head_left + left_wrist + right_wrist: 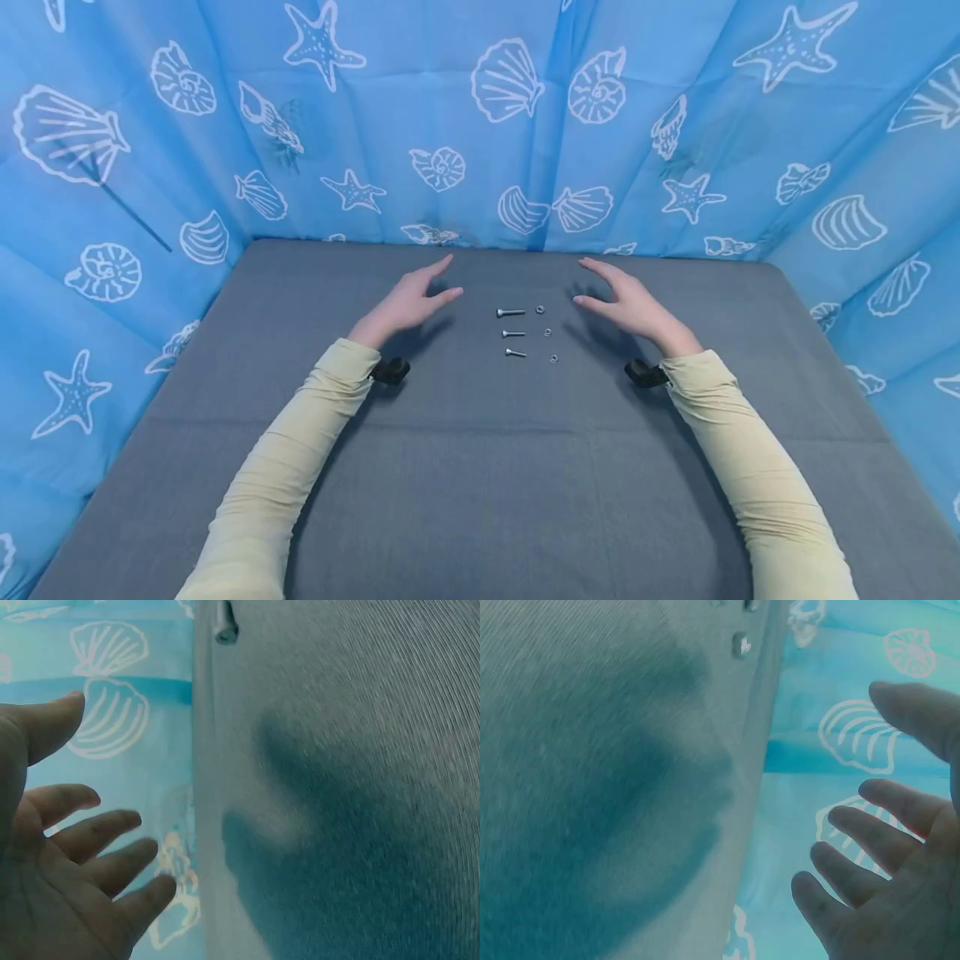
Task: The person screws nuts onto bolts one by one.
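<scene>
Three silver bolts lie in a column on the grey cloth, heads to the left: a long bolt at the back, a shorter bolt in the middle and a small bolt in front. Just right of each is a nut: the back nut, middle nut and front nut. To their left hovers my left hand, palm inward, thumb and fingers spread and holding nothing. My right hand mirrors it on the other side, fingers extended, also holding nothing. Both cast shadows on the cloth.
The grey cloth-covered table reaches back to a blue curtain printed with white shells and starfish, which also runs along both sides. Dark wrist cameras sit at the cuffs of the pale yellow sleeves.
</scene>
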A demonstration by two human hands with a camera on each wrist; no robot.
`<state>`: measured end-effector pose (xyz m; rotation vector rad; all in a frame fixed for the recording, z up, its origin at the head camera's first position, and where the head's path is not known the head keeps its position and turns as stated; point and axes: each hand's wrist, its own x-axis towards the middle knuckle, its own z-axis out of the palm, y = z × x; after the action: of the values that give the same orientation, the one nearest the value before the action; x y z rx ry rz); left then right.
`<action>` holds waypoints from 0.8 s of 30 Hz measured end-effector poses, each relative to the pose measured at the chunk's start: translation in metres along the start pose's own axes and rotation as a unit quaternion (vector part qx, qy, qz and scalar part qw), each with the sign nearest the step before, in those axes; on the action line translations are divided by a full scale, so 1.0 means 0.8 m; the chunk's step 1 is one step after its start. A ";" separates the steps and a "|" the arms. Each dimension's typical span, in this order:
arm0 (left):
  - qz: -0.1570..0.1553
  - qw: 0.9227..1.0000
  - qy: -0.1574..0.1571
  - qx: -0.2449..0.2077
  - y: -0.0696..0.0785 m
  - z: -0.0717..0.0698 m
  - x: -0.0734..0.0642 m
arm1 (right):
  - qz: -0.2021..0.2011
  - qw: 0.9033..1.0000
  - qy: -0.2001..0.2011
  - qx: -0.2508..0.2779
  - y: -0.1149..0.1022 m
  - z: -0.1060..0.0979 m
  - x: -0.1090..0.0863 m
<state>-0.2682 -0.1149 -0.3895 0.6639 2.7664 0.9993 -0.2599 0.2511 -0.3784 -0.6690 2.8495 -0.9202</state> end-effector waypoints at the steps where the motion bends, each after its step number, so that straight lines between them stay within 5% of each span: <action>1: 0.003 1.000 0.003 -0.022 0.001 -0.001 0.001 | 0.002 1.000 0.005 0.018 -0.002 -0.001 0.000; 6: 0.003 0.990 0.023 -0.142 0.009 -0.006 0.001 | 0.014 0.989 0.016 0.146 -0.011 -0.004 0.006; 12: -0.015 0.964 0.012 -0.264 0.012 -0.002 0.002 | 0.056 0.960 0.006 0.273 -0.012 -0.002 0.012; 15: -0.030 0.941 -0.012 -0.338 0.011 0.003 0.004 | 0.069 0.941 -0.027 0.329 -0.011 -0.001 0.014; 20: -0.050 0.890 -0.052 -0.450 0.011 0.012 0.011 | 0.085 0.912 -0.072 0.394 -0.008 0.002 0.017; 24: -0.061 0.871 -0.067 -0.483 0.013 0.016 0.014 | 0.093 0.899 -0.086 0.419 -0.008 0.008 0.019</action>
<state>-0.2713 -0.0957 -0.3924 0.3468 1.7671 1.9449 -0.2703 0.2367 -0.3791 -0.3294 1.9946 -1.7486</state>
